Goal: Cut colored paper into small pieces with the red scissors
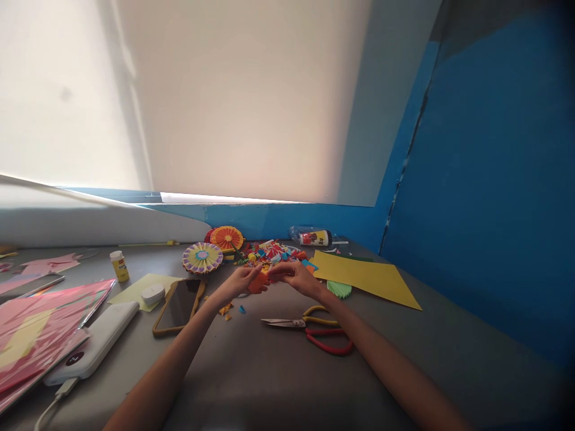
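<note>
My left hand pinches a small piece of orange paper above the grey table. My right hand is closed too, thumb and fingers together at the right edge of that orange paper. Just behind both hands lies a heap of colourful paper scraps. Scissors with one yellow and one red handle rest partly opened beneath my right forearm, which covers part of the handles. Under that wrist, a pleated light green paper shows in part.
Folded paper rosettes sit at the back. To the left are a phone, a white earbud case, a glue stick, a cabled power bank and packed coloured paper. Yellow paper and a glue bottle lie right.
</note>
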{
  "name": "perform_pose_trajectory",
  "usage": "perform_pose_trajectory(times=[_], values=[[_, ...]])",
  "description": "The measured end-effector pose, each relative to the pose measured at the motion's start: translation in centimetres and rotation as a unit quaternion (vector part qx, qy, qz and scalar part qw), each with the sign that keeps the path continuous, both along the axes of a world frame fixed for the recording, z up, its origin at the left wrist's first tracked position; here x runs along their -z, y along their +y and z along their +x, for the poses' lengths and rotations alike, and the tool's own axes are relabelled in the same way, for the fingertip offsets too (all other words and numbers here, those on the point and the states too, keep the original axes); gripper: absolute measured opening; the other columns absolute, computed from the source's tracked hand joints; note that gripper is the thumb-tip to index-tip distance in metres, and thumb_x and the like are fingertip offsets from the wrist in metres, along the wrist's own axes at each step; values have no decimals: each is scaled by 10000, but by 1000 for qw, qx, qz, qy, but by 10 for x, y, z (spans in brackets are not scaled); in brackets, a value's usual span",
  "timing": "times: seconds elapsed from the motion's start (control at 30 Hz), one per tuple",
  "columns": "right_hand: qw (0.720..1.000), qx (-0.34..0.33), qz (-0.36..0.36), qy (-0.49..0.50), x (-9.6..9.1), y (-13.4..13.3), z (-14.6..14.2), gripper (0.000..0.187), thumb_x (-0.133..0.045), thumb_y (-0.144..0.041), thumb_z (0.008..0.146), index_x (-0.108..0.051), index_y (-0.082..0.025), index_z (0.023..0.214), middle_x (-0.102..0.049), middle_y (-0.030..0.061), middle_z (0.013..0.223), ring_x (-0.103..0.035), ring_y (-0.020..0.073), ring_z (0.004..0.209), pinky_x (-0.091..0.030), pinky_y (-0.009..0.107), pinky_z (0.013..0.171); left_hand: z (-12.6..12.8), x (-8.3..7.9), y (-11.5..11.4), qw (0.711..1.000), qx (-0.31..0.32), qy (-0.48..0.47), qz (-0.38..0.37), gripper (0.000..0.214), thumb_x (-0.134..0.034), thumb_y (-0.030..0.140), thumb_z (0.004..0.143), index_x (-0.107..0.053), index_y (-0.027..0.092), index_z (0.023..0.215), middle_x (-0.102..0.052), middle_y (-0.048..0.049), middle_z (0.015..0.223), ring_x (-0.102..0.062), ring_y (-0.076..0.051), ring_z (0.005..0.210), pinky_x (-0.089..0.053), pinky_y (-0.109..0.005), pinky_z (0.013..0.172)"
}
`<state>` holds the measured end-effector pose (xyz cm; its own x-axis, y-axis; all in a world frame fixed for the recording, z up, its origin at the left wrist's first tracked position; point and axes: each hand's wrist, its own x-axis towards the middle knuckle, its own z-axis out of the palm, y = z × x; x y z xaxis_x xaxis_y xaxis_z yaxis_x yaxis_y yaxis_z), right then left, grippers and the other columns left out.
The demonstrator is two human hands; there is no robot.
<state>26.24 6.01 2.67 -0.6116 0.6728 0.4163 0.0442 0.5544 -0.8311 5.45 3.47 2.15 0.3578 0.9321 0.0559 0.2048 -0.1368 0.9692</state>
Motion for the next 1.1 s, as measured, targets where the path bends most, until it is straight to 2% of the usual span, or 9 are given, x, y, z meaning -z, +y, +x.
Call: perform_pose_trajectory(times=[0.07,0.17,0.27,0.37,0.5,0.6,0.73,0.93,1.1], values=[[1000,-1,19,-5,-1,0,1,209,-603,-283,795,-731,-196,936,-692,64,946,-654,207,874,-531,362,815,-1,-2,-2,1000,19,-14,-20,590,-530,626,762,-669,95,977,-712,-144,927,-665,-215,831,-490,-294,727],[999,-6,41,-22,-4,-1,2,196,-591,-266,808,-731,-200,928,-683,69,978,-642,211,895,-528,352,812,-2,-6,-7,999,42,2,-10,579,-594,599,732,-684,84,981,-710,-159,957,-654,-224,859,-481,-295,741],[999,-8,38,-21,-7,-1,4,227,-567,-286,839,-687,-213,1017,-662,65,1031,-626,209,945,-515,348,841,-1,-9,-9,999,38,20,-12,572,-597,593,734,-681,84,981,-708,-171,973,-657,-234,868,-479,-286,708],[999,26,35,-25,-7,0,5,263,-484,-358,902,-608,-228,1095,-638,65,1051,-608,203,975,-510,323,813,1,-7,-7,999,40,5,-8,557,-596,588,738,-667,92,981,-709,-171,973,-659,-249,893,-489,-296,709],[991,65,55,-99,-1,-2,1,329,-421,-475,920,-587,-191,905,-629,46,795,-605,180,739,-482,290,653,4,-3,-5,997,72,-23,21,520,-613,565,738,-662,98,960,-711,-161,952,-660,-259,916,-492,-316,756],[982,88,102,-132,3,-6,-4,373,-433,-517,903,-580,-179,848,-604,29,741,-554,155,649,-425,267,589,5,-2,-6,996,78,-46,22,508,-636,543,730,-635,111,997,-710,-152,939,-663,-251,909,-488,-322,770],[982,99,109,-116,3,-9,-6,373,-413,-516,912,-571,-179,887,-611,33,792,-547,148,662,-400,256,579,6,-2,-6,995,71,-68,16,487,-655,535,716,-610,120,968,-710,-141,902,-666,-235,873,-483,-319,759],[987,72,99,-103,4,-8,-5,345,-398,-473,929,-566,-181,855,-611,31,785,-562,154,690,-410,262,608,4,2,-1,996,62,-31,57,473,-648,529,726,-645,113,950,-703,-132,902,-653,-209,846,-468,-270,718],[988,82,88,-95,4,-6,-5,316,-426,-462,920,-569,-183,877,-602,31,792,-554,154,694,-410,262,605,5,-3,-5,998,60,-30,18,528,-616,569,732,-676,100,968,-704,-128,934,-645,-200,818,-466,-255,698]])
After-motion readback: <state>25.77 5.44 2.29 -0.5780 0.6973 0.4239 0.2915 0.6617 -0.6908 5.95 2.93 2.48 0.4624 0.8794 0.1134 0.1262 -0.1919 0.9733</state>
